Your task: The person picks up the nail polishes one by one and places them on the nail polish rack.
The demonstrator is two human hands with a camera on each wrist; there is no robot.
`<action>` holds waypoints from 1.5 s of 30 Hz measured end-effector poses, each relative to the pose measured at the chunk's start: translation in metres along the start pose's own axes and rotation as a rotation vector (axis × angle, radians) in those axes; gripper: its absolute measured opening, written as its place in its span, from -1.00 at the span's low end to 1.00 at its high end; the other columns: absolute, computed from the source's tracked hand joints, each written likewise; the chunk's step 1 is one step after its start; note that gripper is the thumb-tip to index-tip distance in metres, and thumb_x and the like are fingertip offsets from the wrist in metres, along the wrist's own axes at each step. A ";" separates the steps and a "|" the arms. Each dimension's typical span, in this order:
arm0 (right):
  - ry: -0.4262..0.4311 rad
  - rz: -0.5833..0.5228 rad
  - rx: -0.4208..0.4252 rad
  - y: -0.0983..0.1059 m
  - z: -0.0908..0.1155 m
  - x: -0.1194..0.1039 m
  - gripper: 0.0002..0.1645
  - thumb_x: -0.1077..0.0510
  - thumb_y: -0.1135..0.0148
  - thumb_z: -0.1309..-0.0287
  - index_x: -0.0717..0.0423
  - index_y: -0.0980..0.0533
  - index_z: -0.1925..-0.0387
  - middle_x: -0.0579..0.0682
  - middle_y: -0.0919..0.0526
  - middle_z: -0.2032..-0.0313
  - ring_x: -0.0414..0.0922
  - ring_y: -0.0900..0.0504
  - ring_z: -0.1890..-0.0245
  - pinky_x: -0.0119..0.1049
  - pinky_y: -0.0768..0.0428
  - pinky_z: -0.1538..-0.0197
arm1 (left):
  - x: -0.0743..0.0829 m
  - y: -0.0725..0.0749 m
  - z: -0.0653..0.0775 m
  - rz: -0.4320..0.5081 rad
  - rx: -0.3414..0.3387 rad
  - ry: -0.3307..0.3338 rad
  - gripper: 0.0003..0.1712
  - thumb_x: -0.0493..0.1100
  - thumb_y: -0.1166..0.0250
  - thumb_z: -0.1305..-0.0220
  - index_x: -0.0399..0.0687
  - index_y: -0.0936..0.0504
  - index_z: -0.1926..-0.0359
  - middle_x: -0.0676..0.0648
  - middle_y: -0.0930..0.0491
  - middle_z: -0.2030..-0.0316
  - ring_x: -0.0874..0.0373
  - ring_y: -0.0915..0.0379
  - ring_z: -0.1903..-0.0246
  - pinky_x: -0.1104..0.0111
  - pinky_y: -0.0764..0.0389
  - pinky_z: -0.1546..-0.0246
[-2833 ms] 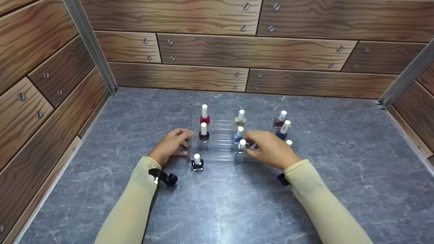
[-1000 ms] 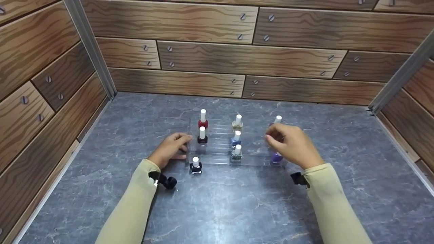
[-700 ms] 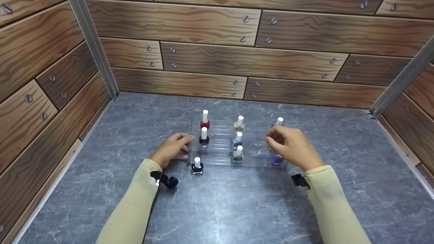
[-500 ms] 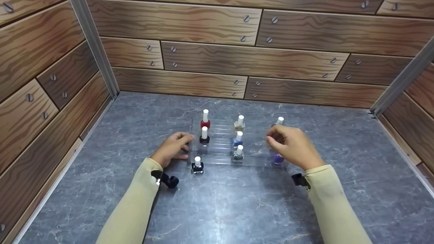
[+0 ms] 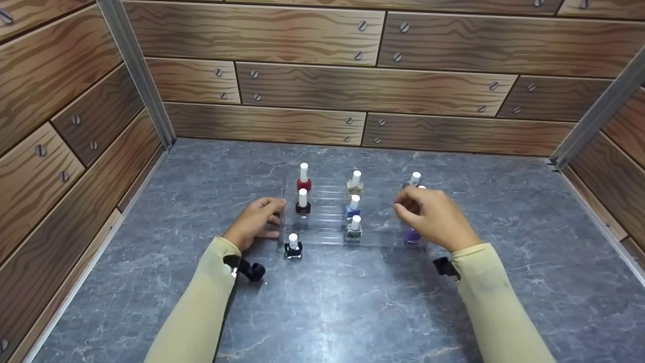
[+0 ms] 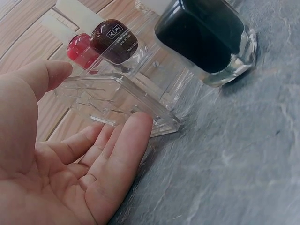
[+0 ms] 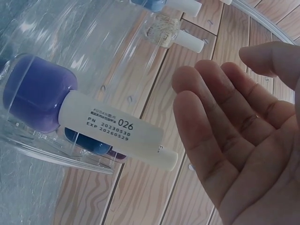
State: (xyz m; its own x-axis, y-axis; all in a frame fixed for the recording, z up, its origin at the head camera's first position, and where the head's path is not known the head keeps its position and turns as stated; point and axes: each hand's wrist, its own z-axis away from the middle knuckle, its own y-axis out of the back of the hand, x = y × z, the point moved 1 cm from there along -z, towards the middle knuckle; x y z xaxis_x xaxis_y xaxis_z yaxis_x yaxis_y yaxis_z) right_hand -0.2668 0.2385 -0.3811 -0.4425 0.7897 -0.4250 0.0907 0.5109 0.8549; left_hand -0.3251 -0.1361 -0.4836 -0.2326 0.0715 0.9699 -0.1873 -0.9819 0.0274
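Note:
A clear acrylic stepped rack (image 5: pixel 325 222) carries several white-capped nail polish bottles upright. At its left end, my left hand (image 5: pixel 254 219) touches the side, with thumb at the upper edge and fingers lower down. Close to that hand are the red bottle (image 5: pixel 303 184) and the dark maroon bottle (image 6: pixel 112 40). My right hand (image 5: pixel 436 214) hovers over the right end, fingers loosely bent around nothing. Beneath it stands the purple bottle (image 7: pixel 42 93), with a dark blue bottle (image 7: pixel 86 140) behind; the hand hides part of this column in the head view.
The rack's middle column holds a gold glitter bottle (image 5: pixel 355 186), a light blue bottle (image 5: pixel 352 209) and a silvery glitter bottle (image 5: pixel 354 231). A black bottle (image 5: pixel 293 249) stands on the grey marbled table (image 5: pixel 322 302) before the rack's left front corner. Wood-patterned walls (image 5: pixel 282 83) enclose the table.
My right hand has let go of the silvery glitter bottle in the middle column and moved right, over the right-hand bottles. It has since stayed nearly still; my left hand stays at the rack's left end.

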 end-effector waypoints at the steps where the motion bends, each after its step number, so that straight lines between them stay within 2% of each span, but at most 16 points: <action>1: 0.000 0.000 0.000 0.000 0.000 0.000 -0.89 0.10 -0.30 -0.41 0.02 -0.69 0.15 -0.13 -0.75 0.32 -0.21 -0.68 0.34 -0.16 -0.73 0.20 | 0.000 0.000 0.000 0.001 0.000 -0.001 -0.40 0.14 -0.30 -0.44 -0.20 -0.52 -0.25 -0.20 -0.47 -0.19 0.04 -0.49 0.03 0.26 -0.81 0.20; 21: 0.008 0.018 -0.030 -0.004 -0.001 0.001 -0.88 0.10 -0.29 -0.43 0.01 -0.69 0.14 -0.13 -0.74 0.31 -0.21 -0.66 0.34 -0.13 -0.73 0.20 | -0.001 -0.001 0.001 0.003 0.016 -0.005 -0.46 0.09 -0.28 -0.47 -0.24 -0.54 -0.22 -0.19 -0.53 -0.06 0.07 -0.54 0.12 0.29 -0.81 0.23; 40: 0.021 0.009 -0.004 -0.006 -0.002 0.002 -0.91 0.13 -0.29 -0.41 0.01 -0.69 0.18 -0.13 -0.74 0.33 -0.21 -0.67 0.36 -0.15 -0.73 0.22 | -0.002 0.000 0.000 0.006 0.026 -0.003 -0.39 0.12 -0.31 -0.44 -0.25 -0.53 -0.24 -0.21 -0.50 -0.09 0.07 -0.51 0.10 0.32 -0.80 0.27; 45: 0.031 0.038 0.002 -0.002 -0.001 -0.006 -0.92 0.13 -0.31 -0.39 0.02 -0.68 0.20 -0.13 -0.73 0.35 -0.23 -0.64 0.39 -0.21 -0.71 0.25 | 0.000 0.000 0.001 -0.001 0.022 -0.002 -0.42 0.12 -0.31 -0.43 -0.23 -0.54 -0.22 -0.20 -0.51 -0.09 0.06 -0.51 0.10 0.31 -0.80 0.25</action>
State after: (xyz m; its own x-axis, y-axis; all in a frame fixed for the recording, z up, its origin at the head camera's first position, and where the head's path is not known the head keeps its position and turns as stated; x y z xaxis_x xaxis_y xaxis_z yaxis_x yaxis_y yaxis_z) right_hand -0.2652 0.2327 -0.3804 -0.4656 0.7980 -0.3827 0.1102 0.4813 0.8696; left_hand -0.3243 -0.1367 -0.4834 -0.2309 0.0725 0.9703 -0.1663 -0.9855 0.0341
